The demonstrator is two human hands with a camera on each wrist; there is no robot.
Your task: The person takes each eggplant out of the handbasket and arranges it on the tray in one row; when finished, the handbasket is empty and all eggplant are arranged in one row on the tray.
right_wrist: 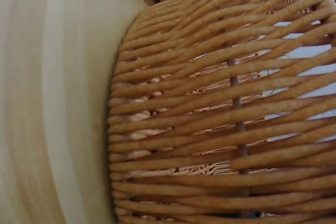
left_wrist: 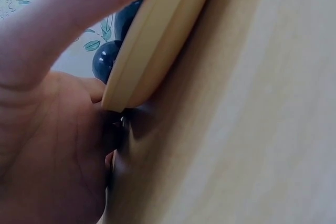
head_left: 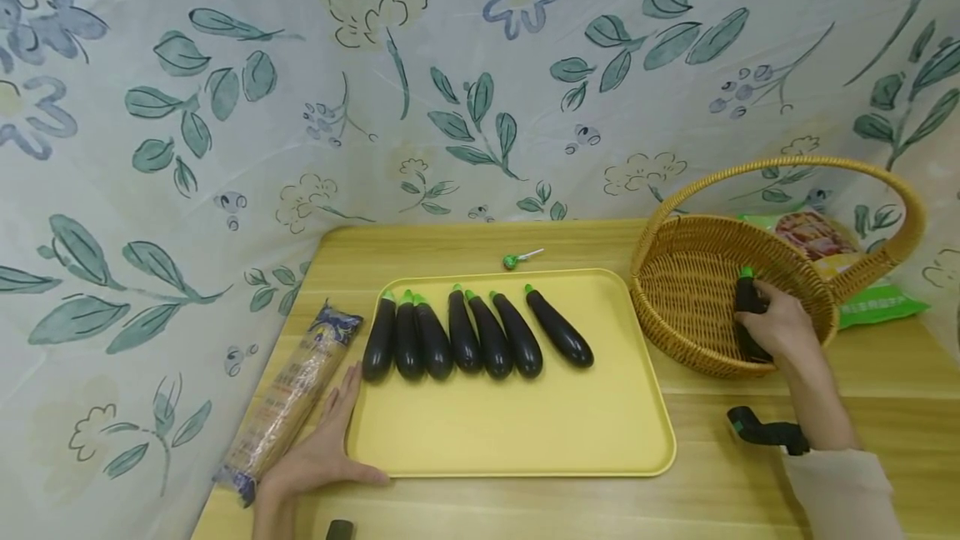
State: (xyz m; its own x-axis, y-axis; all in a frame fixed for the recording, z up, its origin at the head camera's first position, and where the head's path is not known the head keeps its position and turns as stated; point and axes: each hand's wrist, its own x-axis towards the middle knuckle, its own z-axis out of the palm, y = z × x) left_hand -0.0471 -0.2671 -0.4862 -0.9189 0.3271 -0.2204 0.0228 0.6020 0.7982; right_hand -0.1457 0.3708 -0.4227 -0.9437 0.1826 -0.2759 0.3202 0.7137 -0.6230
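In the head view my right hand (head_left: 780, 323) reaches into a wicker basket (head_left: 682, 273) and grips a dark eggplant (head_left: 748, 307) with a green stem end. The basket's woven side (right_wrist: 220, 93) fills most of the right wrist view and hides that hand. My left hand (head_left: 326, 444) rests at the left front corner of a yellow tray (head_left: 510, 432), fingers extended along its side and thumb at its front edge. Several eggplants (head_left: 491, 336) lie on the tray, side by side in a row, stems toward the wall; the rightmost eggplant (head_left: 558, 327) lies apart.
A long clear packet (head_left: 292, 398) lies left of the tray, beside my left hand. Behind the tray is a green-wrapped lollipop (head_left: 512, 261). A green food bag (head_left: 877, 307) sits behind the basket. Floral cloth (head_left: 450, 107) hangs behind the wooden table (head_left: 720, 490).
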